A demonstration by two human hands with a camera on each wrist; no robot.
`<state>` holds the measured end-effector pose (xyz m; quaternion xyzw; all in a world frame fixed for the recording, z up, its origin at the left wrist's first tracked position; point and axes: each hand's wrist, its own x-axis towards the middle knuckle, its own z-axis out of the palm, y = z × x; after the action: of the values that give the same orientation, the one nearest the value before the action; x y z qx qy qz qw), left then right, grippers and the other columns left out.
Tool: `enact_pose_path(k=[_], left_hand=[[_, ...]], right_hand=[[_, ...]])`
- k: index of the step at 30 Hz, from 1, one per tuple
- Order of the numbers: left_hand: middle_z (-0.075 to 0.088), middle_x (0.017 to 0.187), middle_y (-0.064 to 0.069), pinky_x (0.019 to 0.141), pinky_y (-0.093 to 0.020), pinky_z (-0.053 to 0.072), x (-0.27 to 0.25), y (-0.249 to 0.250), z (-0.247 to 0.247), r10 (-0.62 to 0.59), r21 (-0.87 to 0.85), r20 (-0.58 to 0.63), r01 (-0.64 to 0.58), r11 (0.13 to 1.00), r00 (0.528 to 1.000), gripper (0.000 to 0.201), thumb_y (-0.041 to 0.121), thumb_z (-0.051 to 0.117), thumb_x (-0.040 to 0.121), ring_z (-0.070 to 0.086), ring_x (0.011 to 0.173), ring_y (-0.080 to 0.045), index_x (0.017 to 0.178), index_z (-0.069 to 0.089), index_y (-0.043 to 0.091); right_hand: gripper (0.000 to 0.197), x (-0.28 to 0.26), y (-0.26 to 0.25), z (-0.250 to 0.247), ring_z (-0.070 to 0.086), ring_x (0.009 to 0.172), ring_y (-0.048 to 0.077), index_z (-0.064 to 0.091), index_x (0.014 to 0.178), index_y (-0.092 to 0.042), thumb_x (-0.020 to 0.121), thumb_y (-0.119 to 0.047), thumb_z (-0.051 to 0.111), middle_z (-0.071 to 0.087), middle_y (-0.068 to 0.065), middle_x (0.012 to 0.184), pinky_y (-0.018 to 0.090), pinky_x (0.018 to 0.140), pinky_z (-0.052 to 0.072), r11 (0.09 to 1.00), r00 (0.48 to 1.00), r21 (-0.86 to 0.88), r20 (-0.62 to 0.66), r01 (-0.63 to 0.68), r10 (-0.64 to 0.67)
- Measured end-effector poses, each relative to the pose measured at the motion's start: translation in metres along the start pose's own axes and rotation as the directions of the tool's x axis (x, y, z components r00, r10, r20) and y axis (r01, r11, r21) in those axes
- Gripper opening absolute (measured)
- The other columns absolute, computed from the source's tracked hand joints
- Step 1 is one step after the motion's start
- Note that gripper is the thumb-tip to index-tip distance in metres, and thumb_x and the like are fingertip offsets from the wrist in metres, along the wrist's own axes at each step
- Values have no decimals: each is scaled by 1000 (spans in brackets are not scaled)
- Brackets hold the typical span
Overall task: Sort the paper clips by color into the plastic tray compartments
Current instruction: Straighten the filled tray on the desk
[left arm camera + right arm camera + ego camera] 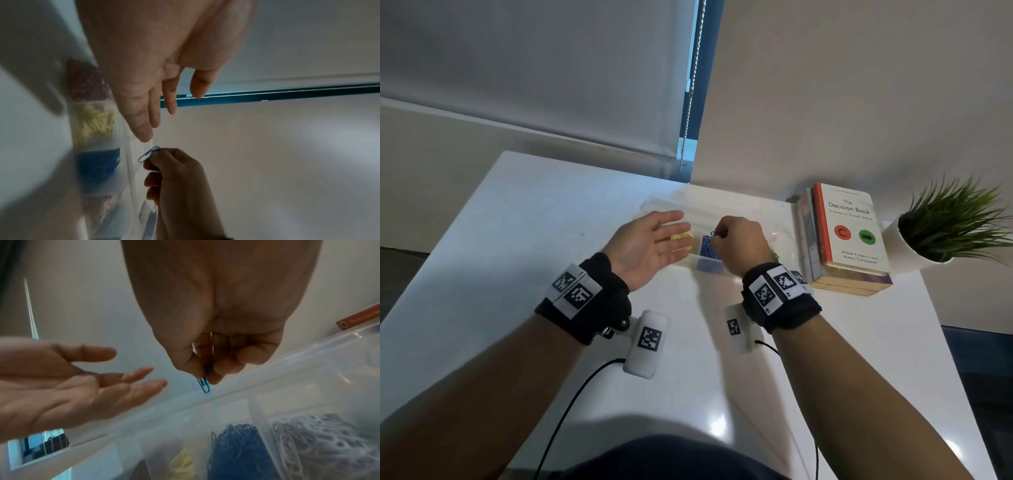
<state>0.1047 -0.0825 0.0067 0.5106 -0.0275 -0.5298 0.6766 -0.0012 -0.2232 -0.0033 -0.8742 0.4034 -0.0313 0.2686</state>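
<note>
A: Right hand point(216, 340) pinches a blue paper clip point(204, 385) between thumb and fingertip, above the clear tray's point(236, 391) blue pile point(238, 449).

B: Which way does it point?

A: Long axis hangs downward, rounded free end lowest, toward the tray. Left hand point(650, 245) hovers beside it, palm up, fingers straight, holding nothing.

B: Any writing?

A: A book point(851, 228) at right reads "The Decision Book".

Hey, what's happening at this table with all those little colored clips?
A person is sorting paper clips by color into a clear plastic tray. Their right hand pinches a single blue clip above the tray, near the compartment of blue clips. The left hand is open, palm up, holding nothing. Yellow clips and white clips sit in neighboring compartments. A stack of books and a potted plant stand to the right.
</note>
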Motion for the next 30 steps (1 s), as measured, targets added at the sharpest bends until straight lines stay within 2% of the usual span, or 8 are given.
enact_pose_path(k=[8,13,17,20,25,26,28,30], left_hand=[[69,107,-7,76,-31,52,3,15,-3,109,90,-75,-103,991,991,19,24,54,94,67,92,-23,101,67,11],[68,93,-4,65,-24,46,16,36,-12,320,260,-217,-262,929,922,12,17,54,94,62,79,-15,91,66,14],[59,101,-1,68,-26,39,41,52,-21,274,483,-302,-101,870,913,9,24,53,92,51,87,-17,94,60,18],[54,104,-1,74,-31,38,58,51,-23,113,543,-315,81,836,942,21,33,52,93,47,91,-19,106,55,16],[65,91,-1,96,-44,43,70,49,-20,1,580,-331,202,789,944,41,44,53,91,53,95,-26,118,51,14],[66,90,-1,99,-46,42,71,50,-19,-2,576,-346,214,789,938,42,46,53,90,54,94,-26,118,50,15],[66,89,-1,99,-46,42,70,50,-18,-18,542,-364,227,809,931,44,49,53,88,52,92,-26,118,50,18],[64,92,1,95,-43,40,66,51,-16,-38,492,-358,223,841,933,45,50,54,87,49,93,-24,121,50,20]], right_hand=[[19,0,10,-5,62,84,26,68,87,-20,86,-13,51,68,7,95,31,71,51,1000,1000,-20,0,-12,12],[19,9,38,-49,58,81,15,67,103,-12,91,-21,55,67,3,99,24,73,42,997,989,-4,-129,-77,76],[39,26,69,-64,60,102,30,61,118,-4,88,-29,58,65,14,116,25,76,37,963,960,-86,-137,-257,244],[56,34,82,-61,60,95,33,54,118,4,88,-44,58,65,16,104,30,69,39,934,942,-120,-52,-335,331],[58,36,88,-49,51,79,28,42,65,-8,92,-59,42,46,7,67,30,51,30,934,939,-114,21,-338,343],[56,35,87,-49,52,84,29,45,67,-8,93,-58,41,49,8,71,31,54,34,940,942,-88,28,-330,333],[58,32,88,-49,52,113,33,59,109,0,95,-53,42,61,17,113,36,84,45,947,947,18,37,-319,319],[70,27,88,-49,42,132,31,39,141,-1,94,-52,45,45,17,143,39,106,34,938,950,156,6,-309,312]])
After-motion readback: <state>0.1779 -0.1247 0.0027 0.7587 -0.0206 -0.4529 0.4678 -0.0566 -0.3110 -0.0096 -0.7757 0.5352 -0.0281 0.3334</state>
